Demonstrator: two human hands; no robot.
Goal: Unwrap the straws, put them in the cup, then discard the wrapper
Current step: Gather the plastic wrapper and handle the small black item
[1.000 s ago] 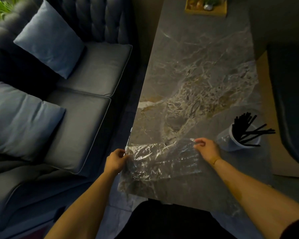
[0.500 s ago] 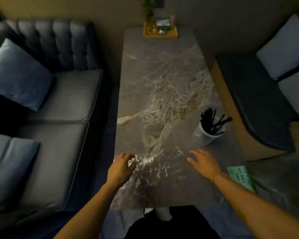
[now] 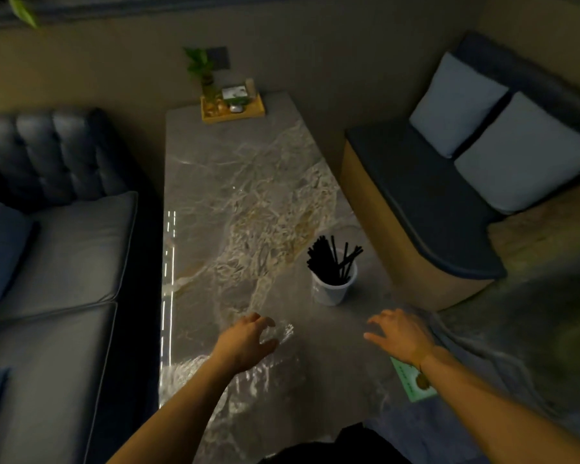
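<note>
Many black straws (image 3: 332, 261) are seen standing in the cup (image 3: 333, 289). Nearer than the cup, the wrapper (image 3: 248, 373) lies undiscarded under the half-curled left hand (image 3: 248, 341); the right hand (image 3: 400, 333) is spread, empty.

Two bare forearms, no sleeves showing on either. Left hand (image 3: 248, 339) bare, no rings or watch visible. Right hand (image 3: 399, 333) bare; a thin band or bracelet shows at its wrist, detail too dim to read. Dark clothing at the bottom edge.
</note>
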